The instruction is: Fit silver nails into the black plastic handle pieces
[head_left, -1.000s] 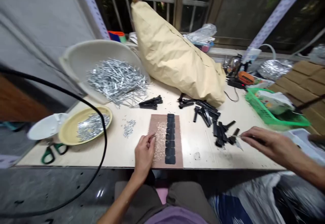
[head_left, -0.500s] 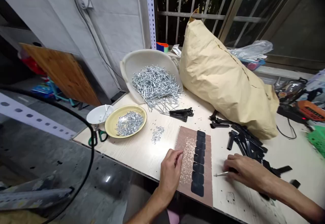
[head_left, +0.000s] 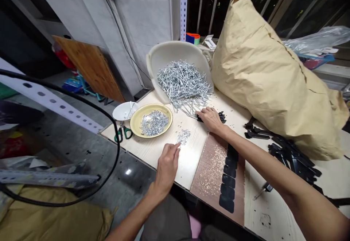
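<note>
Head view: at left, shiny bits (head_left: 154, 123) are being held in a yellow dish (head_left: 136, 122), and right of it the left hand (head_left: 167, 164) is being poised, thumb and forefinger drawn together, at the near edge of a loose cluster of small metal pieces (head_left: 184, 137) on the tabletop (head_left: 188, 164), though whether one is being pinched cannot be told. Just beside some metal rods (head_left: 183, 82), black-handled pieces (head_left: 222, 117) are being partly covered by the right hand (head_left: 211, 120), its grasp being hidden, while slightly farther right dark pads (head_left: 228, 181) are being carried on a brown board (head_left: 240, 182).
</note>
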A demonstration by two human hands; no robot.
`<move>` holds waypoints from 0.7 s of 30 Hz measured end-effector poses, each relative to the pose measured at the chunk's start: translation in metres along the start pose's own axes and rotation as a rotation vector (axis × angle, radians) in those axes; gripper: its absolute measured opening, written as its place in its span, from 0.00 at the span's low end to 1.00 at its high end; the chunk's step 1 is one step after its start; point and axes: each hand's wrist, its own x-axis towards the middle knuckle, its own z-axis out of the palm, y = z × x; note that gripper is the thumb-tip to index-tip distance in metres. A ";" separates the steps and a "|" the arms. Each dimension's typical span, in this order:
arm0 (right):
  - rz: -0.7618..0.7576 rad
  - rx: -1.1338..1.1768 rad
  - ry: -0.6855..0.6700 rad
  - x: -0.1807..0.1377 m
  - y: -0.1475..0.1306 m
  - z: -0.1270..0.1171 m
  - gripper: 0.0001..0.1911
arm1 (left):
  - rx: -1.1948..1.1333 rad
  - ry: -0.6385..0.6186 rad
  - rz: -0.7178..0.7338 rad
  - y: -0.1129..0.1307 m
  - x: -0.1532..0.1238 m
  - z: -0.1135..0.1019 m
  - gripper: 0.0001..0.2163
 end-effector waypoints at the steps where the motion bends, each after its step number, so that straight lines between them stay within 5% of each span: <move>1: 0.003 -0.014 0.009 0.000 0.000 0.002 0.15 | 0.056 -0.019 -0.002 -0.007 0.003 -0.004 0.13; 8: 0.072 0.086 0.162 -0.021 -0.007 -0.013 0.19 | 0.286 -0.225 0.052 -0.017 0.014 -0.005 0.10; 15: 0.190 0.447 0.307 -0.092 -0.015 -0.043 0.17 | 0.585 -0.433 0.220 -0.017 0.024 -0.001 0.10; 18: 0.174 0.557 0.279 -0.126 -0.026 -0.054 0.15 | 0.566 -0.413 0.180 -0.019 0.029 0.000 0.09; 21: 0.150 0.608 0.241 -0.153 -0.044 -0.063 0.16 | 0.237 -0.296 0.043 -0.012 0.030 0.002 0.07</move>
